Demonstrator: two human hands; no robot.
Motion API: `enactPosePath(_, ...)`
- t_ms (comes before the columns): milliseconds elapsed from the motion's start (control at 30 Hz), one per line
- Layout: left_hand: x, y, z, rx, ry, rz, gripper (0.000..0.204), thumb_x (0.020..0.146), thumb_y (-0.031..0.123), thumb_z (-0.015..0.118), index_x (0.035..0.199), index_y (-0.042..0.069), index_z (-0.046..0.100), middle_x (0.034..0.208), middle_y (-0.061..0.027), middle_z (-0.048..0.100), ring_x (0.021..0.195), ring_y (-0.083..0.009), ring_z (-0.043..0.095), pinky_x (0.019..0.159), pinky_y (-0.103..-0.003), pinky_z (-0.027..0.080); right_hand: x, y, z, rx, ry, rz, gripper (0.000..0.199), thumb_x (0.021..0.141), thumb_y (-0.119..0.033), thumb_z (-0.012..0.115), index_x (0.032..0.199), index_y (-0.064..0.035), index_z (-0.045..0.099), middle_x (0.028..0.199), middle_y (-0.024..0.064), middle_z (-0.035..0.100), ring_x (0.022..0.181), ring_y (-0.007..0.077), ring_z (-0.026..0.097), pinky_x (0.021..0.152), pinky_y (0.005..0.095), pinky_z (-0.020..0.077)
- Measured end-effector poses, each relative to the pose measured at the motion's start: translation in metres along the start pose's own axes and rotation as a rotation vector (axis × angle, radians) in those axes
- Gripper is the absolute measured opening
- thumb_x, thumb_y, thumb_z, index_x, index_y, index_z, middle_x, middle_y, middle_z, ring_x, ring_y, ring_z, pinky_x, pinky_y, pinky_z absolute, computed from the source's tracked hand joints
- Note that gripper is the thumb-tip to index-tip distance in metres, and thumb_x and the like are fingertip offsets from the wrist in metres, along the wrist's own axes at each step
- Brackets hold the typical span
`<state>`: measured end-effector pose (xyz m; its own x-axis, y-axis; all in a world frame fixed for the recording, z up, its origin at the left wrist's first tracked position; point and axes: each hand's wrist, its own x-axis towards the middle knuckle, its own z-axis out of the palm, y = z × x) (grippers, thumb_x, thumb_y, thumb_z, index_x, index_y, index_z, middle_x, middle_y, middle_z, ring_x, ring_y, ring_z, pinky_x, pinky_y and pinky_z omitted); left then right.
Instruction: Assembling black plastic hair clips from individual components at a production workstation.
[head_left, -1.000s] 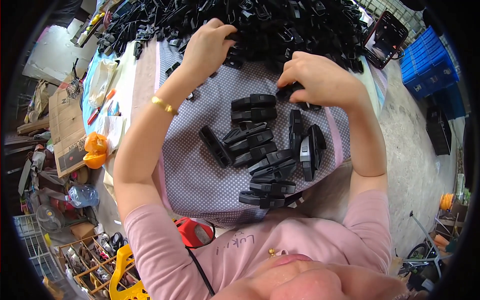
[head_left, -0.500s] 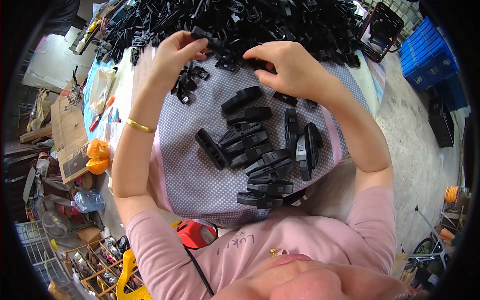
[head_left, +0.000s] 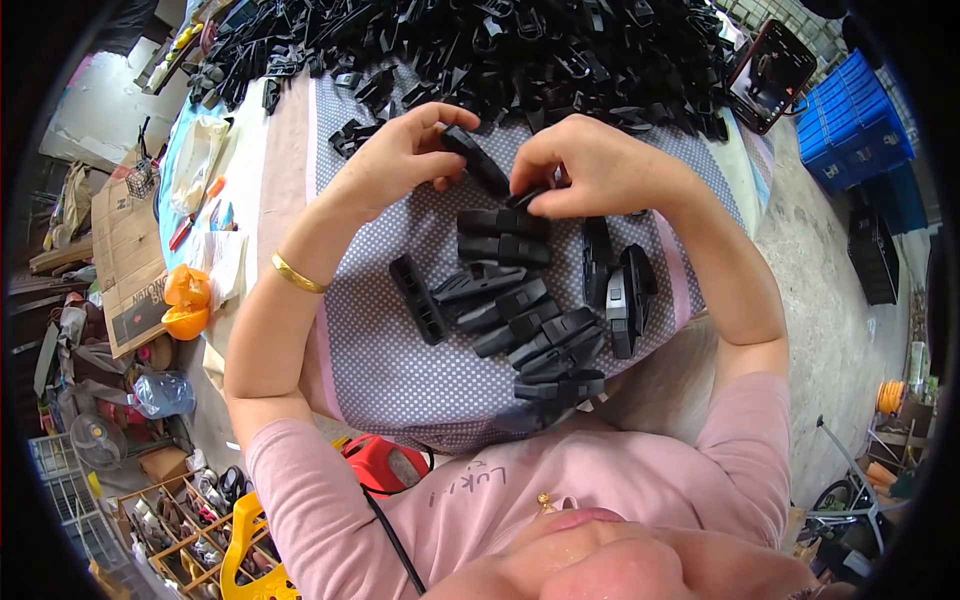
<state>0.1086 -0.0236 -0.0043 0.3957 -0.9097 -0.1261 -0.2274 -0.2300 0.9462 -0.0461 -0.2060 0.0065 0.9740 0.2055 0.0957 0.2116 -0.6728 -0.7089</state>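
My left hand (head_left: 400,160) grips a long black plastic part (head_left: 478,160) between thumb and fingers. Close beside it, my right hand (head_left: 590,165) pinches another small black plastic piece (head_left: 528,198) with its fingertips, almost touching the first part. Both hands hover over a dotted grey cloth (head_left: 400,360). Just below them, several finished black plastic parts (head_left: 520,310) lie in a loose row on the cloth. A big heap of the same black parts (head_left: 480,50) covers the far side of the table.
A phone in a red case (head_left: 770,75) leans at the far right of the heap. Blue crates (head_left: 850,120) stand on the floor at right. Cardboard (head_left: 125,250) and an orange object (head_left: 185,300) lie at left. A red tool (head_left: 375,462) sits near my lap.
Both hands have drawn back from the heap toward me and come together over the cloth. The left hand now holds a long black part.
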Motion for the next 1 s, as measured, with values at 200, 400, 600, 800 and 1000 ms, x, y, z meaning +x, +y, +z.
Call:
enactPosePath(200, -0.003, 0.013, -0.003, 0.118, -0.005, -0.026, 0.041, 0.088, 0.005, 0.05, 0.128, 0.004, 0.05, 0.079, -0.0011, 0.052, 0.07, -0.008, 0.049, 0.061, -0.022, 0.042, -0.006, 0.009, -0.009, -0.033, 0.021, -0.109, 0.032, 0.07, -0.008, 0.067, 0.101, 0.0016, 0.067, 0.089, 0.0113, 0.067, 0.078, 0.0202, 0.064, 0.067, 0.0301, 0.0514)
enactPosePath(400, 0.008, 0.0, 0.002, 0.435, -0.219, 0.297, 0.028, 0.089, 0.008, 0.056, 0.116, 0.003, 0.06, 0.099, -0.0087, 0.061, 0.089, -0.0179, 0.061, 0.078, -0.032, 0.05, 0.003, 0.006, -0.007, 0.027, 0.31, -0.121, 0.031, 0.072, -0.005, 0.068, 0.103, -0.0018, 0.067, 0.092, 0.0047, 0.064, 0.083, 0.0121, 0.059, 0.07, 0.0241, 0.045)
enactPosePath(600, 0.009, 0.002, 0.002, 0.595, 0.111, 0.34, 0.019, 0.086, 0.013, 0.065, 0.101, 0.002, 0.068, 0.098, -0.0113, 0.066, 0.08, -0.0211, 0.064, 0.07, -0.03, 0.052, 0.008, 0.014, 0.011, -0.119, 0.298, -0.221, 0.028, 0.07, -0.003, 0.072, 0.098, -0.0005, 0.068, 0.095, 0.0095, 0.064, 0.091, 0.025, 0.061, 0.081, 0.0339, 0.0494)
enactPosePath(800, -0.016, 0.016, 0.0, 0.706, 0.055, 0.109, 0.023, 0.076, 0.009, 0.075, 0.093, -0.005, 0.068, 0.084, -0.0113, 0.066, 0.073, -0.0175, 0.065, 0.068, -0.029, 0.052, 0.008, 0.016, 0.014, -0.337, 0.374, -0.12, 0.028, 0.069, -0.007, 0.075, 0.097, -0.0032, 0.07, 0.088, 0.0082, 0.064, 0.086, 0.0249, 0.061, 0.076, 0.0332, 0.05)
enactPosePath(1000, -0.014, 0.013, 0.006, 0.729, 0.118, 0.207, 0.021, 0.073, 0.008, 0.076, 0.089, -0.004, 0.07, 0.081, -0.011, 0.065, 0.071, -0.0202, 0.065, 0.066, -0.029, 0.051, 0.004, 0.016, 0.006, -0.43, 0.338, -0.106, 0.026, 0.068, -0.007, 0.075, 0.094, -0.0032, 0.072, 0.083, 0.009, 0.063, 0.081, 0.0247, 0.061, 0.072, 0.0339, 0.0497)
